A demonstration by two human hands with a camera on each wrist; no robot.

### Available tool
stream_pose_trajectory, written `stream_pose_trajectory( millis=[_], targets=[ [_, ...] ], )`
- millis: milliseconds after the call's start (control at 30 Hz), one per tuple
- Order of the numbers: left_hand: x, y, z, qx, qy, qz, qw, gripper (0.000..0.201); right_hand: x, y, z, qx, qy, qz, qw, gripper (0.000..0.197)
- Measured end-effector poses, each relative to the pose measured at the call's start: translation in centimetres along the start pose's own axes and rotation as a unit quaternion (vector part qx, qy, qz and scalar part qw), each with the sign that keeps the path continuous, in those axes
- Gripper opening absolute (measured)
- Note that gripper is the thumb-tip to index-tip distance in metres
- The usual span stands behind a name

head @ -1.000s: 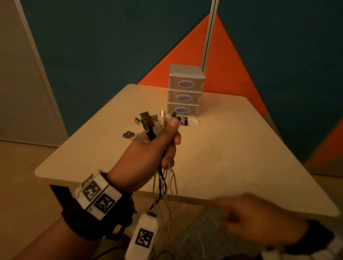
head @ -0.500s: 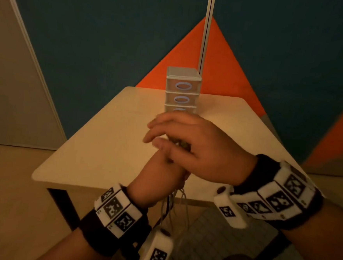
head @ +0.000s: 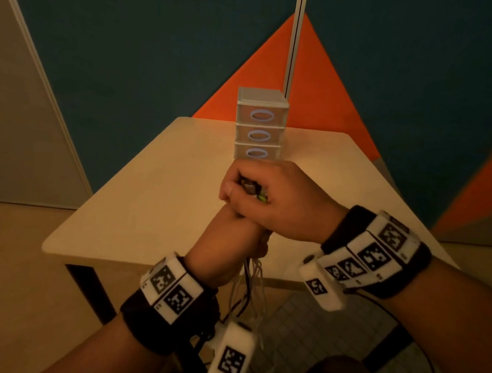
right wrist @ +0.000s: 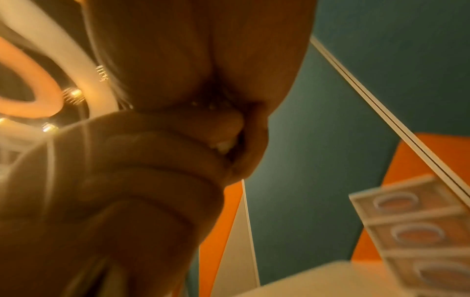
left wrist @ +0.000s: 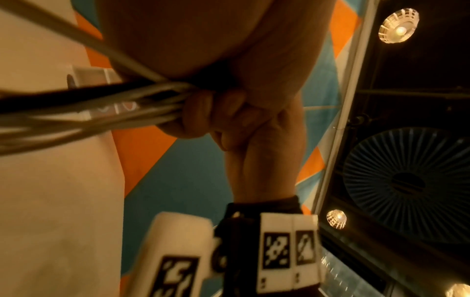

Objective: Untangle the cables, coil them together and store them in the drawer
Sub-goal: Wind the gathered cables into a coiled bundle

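A bundle of white and black cables [head: 251,283] hangs below my left hand [head: 229,243], which grips it in a fist above the table's near edge. My right hand [head: 267,196] sits on top of the left, fingers curled round the plug ends [head: 252,188] that stick up from the bundle. In the left wrist view the cables [left wrist: 101,108] run out of my curled fingers [left wrist: 203,112] to the left. The right wrist view shows my stacked fingers [right wrist: 165,150] close up. A small grey three-drawer unit [head: 259,126] stands at the table's far side, all drawers shut.
The pale wooden table [head: 156,197] stands against a teal and orange wall. A thin white post [head: 295,44] rises behind the drawer unit [right wrist: 417,231]. Below the table's near edge lies a tiled floor [head: 315,337].
My right hand has come up from low on the right and closed over the plug ends on top of my left hand, which still grips the bundle.
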State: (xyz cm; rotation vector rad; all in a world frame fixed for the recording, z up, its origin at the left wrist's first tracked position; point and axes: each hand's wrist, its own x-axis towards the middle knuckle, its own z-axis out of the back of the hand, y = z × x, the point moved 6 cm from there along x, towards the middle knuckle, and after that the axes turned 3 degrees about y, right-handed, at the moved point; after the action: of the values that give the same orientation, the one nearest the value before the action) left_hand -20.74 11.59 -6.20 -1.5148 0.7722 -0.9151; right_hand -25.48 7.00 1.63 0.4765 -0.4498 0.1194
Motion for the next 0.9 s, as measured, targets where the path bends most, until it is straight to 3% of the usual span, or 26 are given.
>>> stream_pose_trajectory(
  millis=[133,267,333,400,467,533,600,633,733,900],
  targets=[
    [0.2,0.2,-0.4,-0.015,0.030,0.013,0.999,0.005,-0.4,-1.8,-0.8,-0.062,0.037,-0.023,0.997,0.024],
    [-0.5,0.8,-1.4,-0.055,0.044,0.032,0.997,0.009,-0.8,-2.1,-1.8,0.014,0.175,-0.075,0.982,0.020],
    [-0.5,0.4,-1.4,-0.080,0.036,0.037,0.995,0.014,-0.6,-2.0,-1.0,0.115,0.153,-0.084,0.978,0.018],
    [-0.3,-0.4,-1.0,-0.118,0.029,0.028,0.992,0.030,-0.6,-2.6,0.2,0.227,0.039,-0.091,0.969,0.042],
    [0.2,-1.7,-0.5,-0.171,0.022,-0.004,0.985,0.029,-1.5,-3.8,-0.1,0.354,-0.037,-0.131,0.925,0.058],
    [0.6,-3.1,0.3,-0.206,0.006,-0.032,0.978,0.013,-2.7,-4.3,-2.9,0.421,0.013,-0.154,0.894,0.052],
    [0.8,-3.6,0.9,-0.214,0.001,-0.043,0.976,0.010,-3.9,-4.0,-5.5,0.414,0.097,-0.169,0.889,0.020],
    [0.9,-3.7,1.2,-0.208,0.003,-0.047,0.977,0.010,-4.3,-4.0,-6.2,0.422,0.121,-0.177,0.881,0.016],
    [0.7,-3.6,2.2,-0.189,0.006,-0.044,0.981,0.018,-5.5,-4.2,-7.2,0.462,0.143,-0.232,0.844,0.031],
    [0.5,-3.5,3.7,-0.233,0.016,-0.020,0.972,0.015,-7.5,-4.1,-8.1,0.451,0.149,-0.253,0.843,0.039]
  ],
)
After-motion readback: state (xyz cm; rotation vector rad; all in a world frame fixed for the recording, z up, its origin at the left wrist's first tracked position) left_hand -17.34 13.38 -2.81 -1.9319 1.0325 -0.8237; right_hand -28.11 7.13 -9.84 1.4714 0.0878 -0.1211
